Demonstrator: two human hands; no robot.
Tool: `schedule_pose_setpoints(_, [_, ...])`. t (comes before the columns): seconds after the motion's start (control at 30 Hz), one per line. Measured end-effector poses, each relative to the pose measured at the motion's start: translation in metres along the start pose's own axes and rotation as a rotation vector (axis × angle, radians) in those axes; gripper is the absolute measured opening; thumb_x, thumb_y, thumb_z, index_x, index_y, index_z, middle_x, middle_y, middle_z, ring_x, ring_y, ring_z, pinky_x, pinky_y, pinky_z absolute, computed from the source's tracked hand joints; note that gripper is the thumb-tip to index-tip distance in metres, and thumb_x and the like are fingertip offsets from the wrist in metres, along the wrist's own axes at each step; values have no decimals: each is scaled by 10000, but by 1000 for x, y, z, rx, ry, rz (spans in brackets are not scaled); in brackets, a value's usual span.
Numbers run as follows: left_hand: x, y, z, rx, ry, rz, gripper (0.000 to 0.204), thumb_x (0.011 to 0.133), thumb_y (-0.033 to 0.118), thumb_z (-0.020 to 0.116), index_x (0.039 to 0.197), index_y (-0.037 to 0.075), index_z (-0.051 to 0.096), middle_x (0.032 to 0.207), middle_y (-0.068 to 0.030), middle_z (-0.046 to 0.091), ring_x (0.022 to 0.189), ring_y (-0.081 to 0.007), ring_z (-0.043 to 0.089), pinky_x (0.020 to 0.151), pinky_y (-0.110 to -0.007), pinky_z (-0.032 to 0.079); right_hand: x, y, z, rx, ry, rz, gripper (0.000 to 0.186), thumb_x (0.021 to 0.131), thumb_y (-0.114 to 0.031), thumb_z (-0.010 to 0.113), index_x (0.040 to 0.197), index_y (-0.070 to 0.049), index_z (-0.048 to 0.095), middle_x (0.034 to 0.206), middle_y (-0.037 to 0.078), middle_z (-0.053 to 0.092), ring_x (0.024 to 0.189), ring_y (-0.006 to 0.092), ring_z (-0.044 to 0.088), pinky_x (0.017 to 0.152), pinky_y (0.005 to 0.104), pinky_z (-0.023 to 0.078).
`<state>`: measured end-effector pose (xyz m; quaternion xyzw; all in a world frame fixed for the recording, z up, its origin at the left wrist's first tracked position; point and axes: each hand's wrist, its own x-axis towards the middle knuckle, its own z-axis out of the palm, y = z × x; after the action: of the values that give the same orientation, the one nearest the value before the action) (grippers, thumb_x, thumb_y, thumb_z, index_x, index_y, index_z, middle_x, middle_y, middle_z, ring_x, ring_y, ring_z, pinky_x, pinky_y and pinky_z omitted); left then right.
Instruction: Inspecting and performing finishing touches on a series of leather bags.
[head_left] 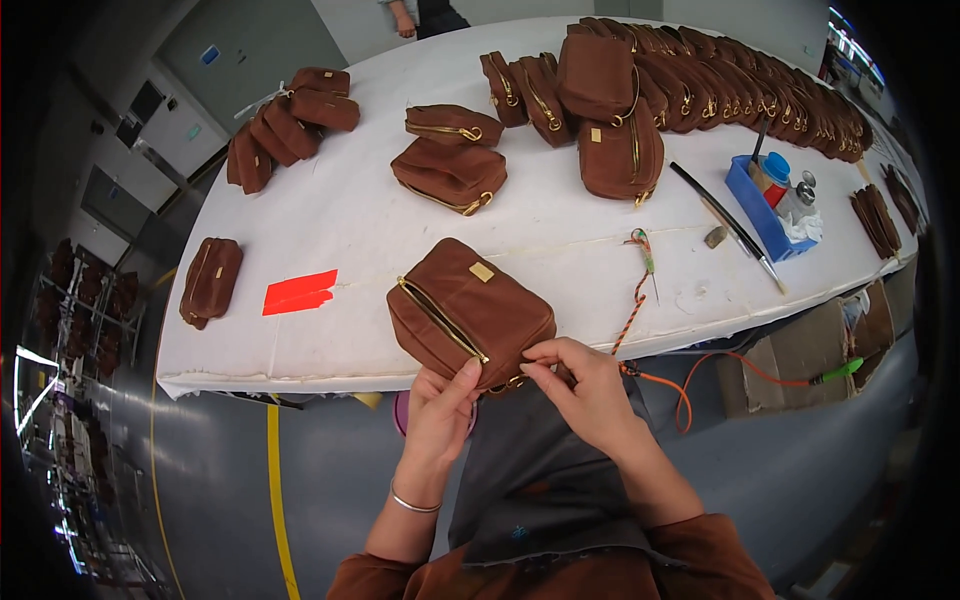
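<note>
A small brown leather zip bag with a gold zipper and a small gold plate rests at the near edge of the white table, tilted toward me. My left hand grips its lower edge, the thumb beside the zipper's near end. With thumb and fingertips, my right hand pinches the bag's lower right corner. Gold hardware shows between my hands, partly hidden by the fingers. Beyond the bag, two similar zip bags lie on the cloth.
Many brown bags line the far right; more bags cluster far left. One bag lies left, near a red patch. A blue tray holds bottles. A pointed tool with cord, brushes and a cardboard box are right.
</note>
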<state>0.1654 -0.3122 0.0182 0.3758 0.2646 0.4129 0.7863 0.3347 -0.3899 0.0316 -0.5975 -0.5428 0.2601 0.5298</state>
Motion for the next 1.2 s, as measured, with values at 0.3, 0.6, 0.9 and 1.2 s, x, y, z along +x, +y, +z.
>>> schedule_pose_setpoints(0.3, [-2, -7, -2, 44, -58, 4, 377, 929, 29, 583, 1284, -22, 464, 1256, -110, 586, 1151, -160, 558, 998, -313, 426, -1, 9, 15, 51, 21, -34, 151, 872, -56, 655, 990, -24, 565, 817, 132, 666, 728, 270, 679, 619, 331, 516])
schedule_pose_setpoints(0.6, [-3, -17, -3, 249, -64, 173, 541, 845, 11, 690, 1318, 5, 428, 1246, -100, 575, 1165, -178, 548, 989, -331, 445, 8, 26, 3, 120, 257, 64, 97, 931, -100, 606, 946, -22, 549, 708, 8, 579, 580, 50, 460, 531, 230, 394])
schedule_pose_setpoints(0.9, [2, -23, -23, 1191, -264, 372, 347, 799, 144, 754, 1095, 13, 628, 1079, -134, 647, 1002, -275, 622, 858, -363, 481, 12, 52, 12, 258, 292, 128, 139, 957, -137, 580, 950, 0, 555, 1003, 124, 677, 616, 50, 491, 550, 224, 424])
schedule_pose_setpoints(1.2, [0, 22, 7, 771, 90, 422, 513, 1028, 296, 459, 585, 54, 366, 599, 79, 371, 595, -28, 290, 491, -257, 234, 22, 11, -6, 603, 312, 104, 91, 976, -115, 537, 959, -26, 548, 897, 38, 648, 568, 3, 435, 499, 171, 360])
